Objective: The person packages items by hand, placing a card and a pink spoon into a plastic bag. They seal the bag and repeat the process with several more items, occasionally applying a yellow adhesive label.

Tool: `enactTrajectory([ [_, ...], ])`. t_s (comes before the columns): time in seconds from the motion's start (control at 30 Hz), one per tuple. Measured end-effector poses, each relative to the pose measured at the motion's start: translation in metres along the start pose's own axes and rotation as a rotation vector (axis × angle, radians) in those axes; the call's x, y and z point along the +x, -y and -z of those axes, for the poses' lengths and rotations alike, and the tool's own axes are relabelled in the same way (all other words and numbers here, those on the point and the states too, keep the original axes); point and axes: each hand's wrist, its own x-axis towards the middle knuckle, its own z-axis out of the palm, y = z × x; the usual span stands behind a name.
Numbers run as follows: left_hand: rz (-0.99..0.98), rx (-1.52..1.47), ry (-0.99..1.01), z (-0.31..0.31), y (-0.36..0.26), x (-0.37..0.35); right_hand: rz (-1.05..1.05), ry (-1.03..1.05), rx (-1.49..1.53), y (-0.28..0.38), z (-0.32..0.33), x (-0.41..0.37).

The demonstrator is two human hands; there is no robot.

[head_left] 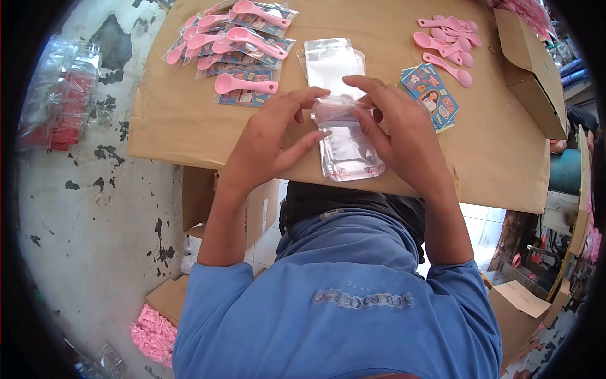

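A clear plastic bag [338, 112] with a pinkish tint is between my two hands, above the piled bags. My right hand [404, 123] pinches its right side with the thumb and curled fingers, the index finger raised. At the bag's left edge, my left hand [271, 136] has its thumb and index finger spread apart; whether it touches the plastic is hard to see. Clear bags lie in one stack [353, 155] at the table's near edge and in another stack [328, 60] just beyond. Right of my right hand sit blue printed cards [432, 95].
Bagged pink spoons with cards [246, 82] are heaped at the table's [183, 126] back left. Loose pink measuring spoons [445, 41] lie at the back right. An open cardboard box [530, 69] stands along the right edge. Plastic packs [63, 95] are at far left.
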Motion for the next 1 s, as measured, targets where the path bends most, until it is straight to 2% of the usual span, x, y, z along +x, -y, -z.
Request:
enactTrajectory([
  [0.2, 0.122, -0.036, -0.151, -0.017, 0.002, 0.005, -0.137, -0.013, 0.144, 0.002, -0.001, -0.001],
  [0.37, 0.163, -0.101, -0.166, -0.019, 0.005, 0.007, -0.162, -0.001, 0.157, 0.008, 0.01, -0.002],
  [0.5, 0.204, -0.093, -0.148, -0.015, 0.003, 0.006, -0.059, -0.02, 0.107, 0.004, 0.011, -0.004],
  [0.6, 0.191, -0.093, -0.142, -0.014, 0.001, 0.006, -0.088, -0.03, 0.125, 0.003, 0.009, -0.002],
  [0.8, 0.005, -0.006, -0.142, -0.015, 0.007, 0.007, -0.182, -0.028, 0.198, 0.006, 0.007, 0.001],
  [1.0, 0.229, -0.126, -0.149, -0.015, -0.003, 0.011, -0.175, -0.064, 0.205, 0.004, 0.004, 0.004],
])
